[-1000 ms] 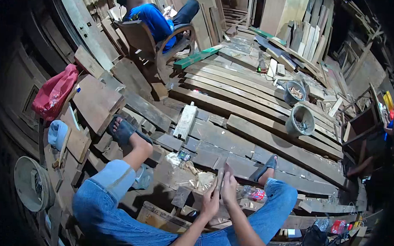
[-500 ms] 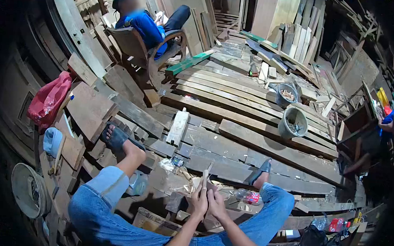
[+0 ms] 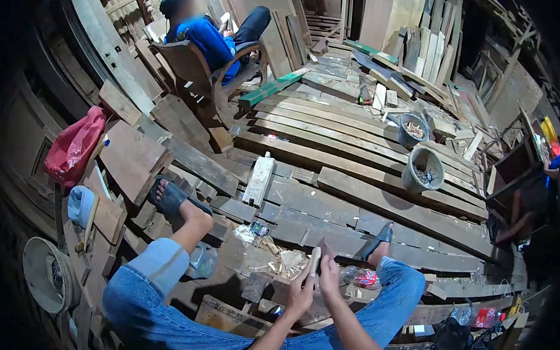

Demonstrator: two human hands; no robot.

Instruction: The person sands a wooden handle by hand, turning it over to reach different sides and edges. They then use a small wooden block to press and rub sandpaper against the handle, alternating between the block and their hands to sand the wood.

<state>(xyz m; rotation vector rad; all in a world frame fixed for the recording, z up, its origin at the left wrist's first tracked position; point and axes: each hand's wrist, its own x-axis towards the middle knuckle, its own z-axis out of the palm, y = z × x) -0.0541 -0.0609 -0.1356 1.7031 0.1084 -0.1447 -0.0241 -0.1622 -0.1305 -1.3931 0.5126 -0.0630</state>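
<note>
Between my knees, my left hand [image 3: 300, 294] is closed round a slim pale piece of wood [image 3: 315, 261] that points up and away from me. My right hand [image 3: 330, 278] is closed beside it on a flat dark brown piece [image 3: 327, 247] with a pointed tip; its kind cannot be made out. The two pieces lie side by side and overlap in this view. Wood shavings [image 3: 289, 262] are scattered on the boards just beyond my hands. A plastic bottle with a red label [image 3: 367, 278] lies to the right of them.
Long planks [image 3: 355, 147] cover the floor ahead. A bucket [image 3: 423, 169] and a smaller one [image 3: 412, 130] stand at right. At left are a red bag [image 3: 75, 146] and a large pail [image 3: 49, 275]. A person [image 3: 204, 40] sits in a wooden chair; another person's arm [image 3: 553, 172] shows far right.
My hands and the pieces in them have moved right and slightly apart. The dark flat piece now shows its tip above the pale wood. The whole view has shifted a little.
</note>
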